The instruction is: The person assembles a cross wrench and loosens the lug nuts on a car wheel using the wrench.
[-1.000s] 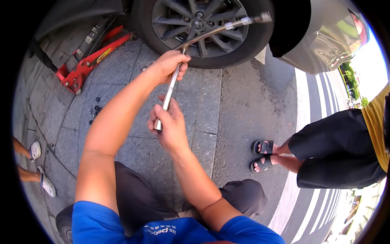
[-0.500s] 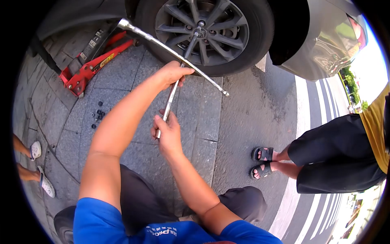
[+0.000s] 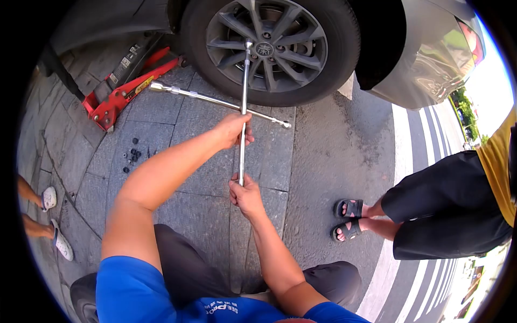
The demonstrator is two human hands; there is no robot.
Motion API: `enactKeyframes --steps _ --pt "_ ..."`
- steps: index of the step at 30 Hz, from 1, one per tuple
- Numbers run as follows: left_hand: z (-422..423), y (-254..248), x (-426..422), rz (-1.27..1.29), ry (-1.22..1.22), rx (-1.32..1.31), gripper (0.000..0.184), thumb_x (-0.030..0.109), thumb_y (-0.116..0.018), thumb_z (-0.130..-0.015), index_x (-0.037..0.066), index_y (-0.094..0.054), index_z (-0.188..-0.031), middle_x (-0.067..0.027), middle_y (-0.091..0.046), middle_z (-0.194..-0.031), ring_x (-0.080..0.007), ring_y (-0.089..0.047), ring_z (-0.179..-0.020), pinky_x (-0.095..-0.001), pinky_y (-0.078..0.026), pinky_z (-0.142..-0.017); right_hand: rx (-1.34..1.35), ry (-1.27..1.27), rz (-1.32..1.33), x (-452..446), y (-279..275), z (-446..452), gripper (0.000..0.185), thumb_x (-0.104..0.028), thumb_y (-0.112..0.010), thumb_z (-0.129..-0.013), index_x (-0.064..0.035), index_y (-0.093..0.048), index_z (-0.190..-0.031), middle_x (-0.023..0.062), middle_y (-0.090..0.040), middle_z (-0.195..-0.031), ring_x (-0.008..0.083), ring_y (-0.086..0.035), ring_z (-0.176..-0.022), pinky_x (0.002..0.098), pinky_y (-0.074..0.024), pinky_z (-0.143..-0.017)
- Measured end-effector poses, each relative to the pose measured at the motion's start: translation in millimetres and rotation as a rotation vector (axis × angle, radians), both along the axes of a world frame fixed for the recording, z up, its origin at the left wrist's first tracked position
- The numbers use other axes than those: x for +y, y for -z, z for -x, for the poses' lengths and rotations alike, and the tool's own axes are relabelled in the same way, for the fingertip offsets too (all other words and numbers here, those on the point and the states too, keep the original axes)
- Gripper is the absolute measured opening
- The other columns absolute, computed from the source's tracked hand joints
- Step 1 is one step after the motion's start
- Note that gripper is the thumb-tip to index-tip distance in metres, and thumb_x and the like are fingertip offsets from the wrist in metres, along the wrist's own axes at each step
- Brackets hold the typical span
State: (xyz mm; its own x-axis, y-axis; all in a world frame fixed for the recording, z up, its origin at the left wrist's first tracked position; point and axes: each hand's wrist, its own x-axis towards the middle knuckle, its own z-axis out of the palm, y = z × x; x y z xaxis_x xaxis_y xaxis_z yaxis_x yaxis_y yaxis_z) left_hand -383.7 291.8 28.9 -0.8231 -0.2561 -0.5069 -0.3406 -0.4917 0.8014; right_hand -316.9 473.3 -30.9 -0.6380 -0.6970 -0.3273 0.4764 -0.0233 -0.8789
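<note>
A chrome four-way lug wrench (image 3: 244, 97) is in both my hands, in front of the car wheel (image 3: 293, 59). My left hand (image 3: 235, 130) is closed around it just below the crossing of its bars. Lower down, my right hand (image 3: 247, 197) has its fingers wrapped about the near end. The far socket overlaps the wheel's spokes, left of the centre cap (image 3: 264, 49); whether it sits on a nut I cannot tell. The cross bar (image 3: 202, 98) slants over the paving, its larger socket to the left.
A red floor jack (image 3: 116, 99) stands left of the wheel, by the car. Several small dark nuts (image 3: 132, 156) lie on the paving (image 3: 194, 210). At right stands a person in black shorts (image 3: 447, 204) and sandals. Another person's light clogs (image 3: 62, 242) show at far left.
The lug wrench has come down toward me, and its near end has swung right with both hands. Its far socket has shifted from above the centre cap to the cap's left.
</note>
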Motion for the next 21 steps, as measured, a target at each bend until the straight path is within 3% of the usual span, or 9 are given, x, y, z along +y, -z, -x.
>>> enactKeyframes --steps 2,4,7,11,15,16,19,20,21 --pt "-17.7 16.0 -0.3 -0.129 -0.016 0.063 0.028 0.035 -0.05 -0.096 0.008 -0.051 -0.093 -0.0084 -0.059 -0.077 -0.0294 -0.067 -0.072 -0.0409 -0.056 -0.062 0.071 -0.096 -0.122 27.4 -7.8 10.1 0.014 -0.007 -0.06 -0.087 -0.0022 -0.051 -0.096 -0.0008 -0.048 -0.059 0.0084 -0.043 -0.043 0.0243 -0.0338 -0.039" --pt "-49.1 23.8 11.6 -0.231 -0.101 0.123 0.027 0.031 -0.049 -0.097 0.005 -0.05 -0.093 -0.0117 -0.06 -0.083 -0.0312 -0.066 -0.083 -0.0426 -0.056 -0.072 0.166 -0.231 -0.283 50.3 -23.6 16.4 0.012 -0.008 -0.06 -0.087 -0.0022 -0.053 -0.094 -0.0017 -0.048 -0.059 0.0065 -0.042 -0.044 0.0229 -0.032 -0.039" --pt "-95.4 54.6 25.8 -0.359 -0.133 0.154 0.025 0.031 -0.051 -0.097 0.006 -0.051 -0.096 -0.0153 -0.063 -0.093 -0.032 -0.065 -0.091 -0.0443 -0.053 -0.08 0.28 -0.422 -0.43 75.5 -20.6 26.1 0.008 -0.008 -0.062 -0.086 -0.0041 -0.056 -0.089 -0.0036 -0.047 -0.056 0.0053 -0.041 -0.042 0.0225 -0.0296 -0.038" --pt "-144.7 100.7 48.2 -0.531 -0.286 0.195 0.024 0.031 -0.051 -0.097 0.007 -0.052 -0.097 -0.0143 -0.064 -0.096 -0.0325 -0.065 -0.094 -0.0451 -0.052 -0.081 0.377 -0.639 -0.577 82.3 -12.3 34.6 0.01 -0.011 -0.064 -0.082 -0.0036 -0.06 -0.087 -0.0035 -0.05 -0.058 0.0064 -0.043 -0.047 0.0251 -0.0319 -0.043" --pt "-186.7 120.3 42.2 -0.567 -0.41 0.247 0.023 0.032 -0.05 -0.097 0.009 -0.053 -0.097 -0.0137 -0.065 -0.098 -0.0323 -0.065 -0.096 -0.0456 -0.052 -0.082 0.53 -0.804 -0.575 56.5 -9.3 26.7 0.016 -0.014 -0.066 -0.079 -0.0015 -0.063 -0.088 0.0039 -0.058 -0.066 0.0128 -0.052 -0.063 0.031 -0.0429 -0.058" --pt "-196.8 121.1 39.3 -0.565 -0.439 0.231 0.022 0.031 -0.05 -0.097 0.01 -0.055 -0.096 -0.0133 -0.065 -0.097 -0.0318 -0.065 -0.096 -0.0463 -0.052 -0.083 0.533 -0.859 -0.62 47.5 -15.9 23.1 0.021 -0.017 -0.066 -0.078 -0.0003 -0.063 -0.089 0.01 -0.061 -0.071 0.0193 -0.058 -0.07 0.0342 -0.0457 -0.066" --pt "-224.9 133.5 35.9 -0.608 -0.531 0.257 0.022 0.031 -0.049 -0.097 0.01 -0.056 -0.094 -0.0123 -0.065 -0.096 -0.0318 -0.065 -0.095 -0.0466 -0.052 -0.082 0.664 -0.999 -0.56 24.2 -19.2 14.8 0.024 -0.02 -0.065 -0.078 0.0002 -0.064 -0.091 0.0152 -0.063 -0.073 0.0244 -0.06 -0.07 0.0363 -0.0464 -0.066" --pt "-234.0 137.8 33.7 -0.613 -0.562 0.247 0.023 0.031 -0.049 -0.096 0.009 -0.057 -0.091 -0.0114 -0.066 -0.093 -0.0314 -0.065 -0.094 -0.0466 -0.051 -0.083 0.685 -1.001 -0.528 18.2 -15.2 10.0 0.026 -0.022 -0.063 -0.079 0.0007 -0.064 -0.091 0.0207 -0.063 -0.078 0.0335 -0.062 -0.075 0.0406 -0.0473 -0.069" --pt "-241.3 139.3 28.0 -0.61 -0.562 0.241 0.023 0.031 -0.049 -0.096 0.009 -0.057 -0.091 -0.0114 -0.066 -0.093 -0.0314 -0.065 -0.094 -0.0466 -0.051 -0.083 0.679 -1.0 -0.524 9.2 -14.1 3.9 0.026 -0.022 -0.063 -0.079 0.0007 -0.064 -0.091 0.0207 -0.063 -0.078 0.0335 -0.062 -0.075 0.0406 -0.0473 -0.069"
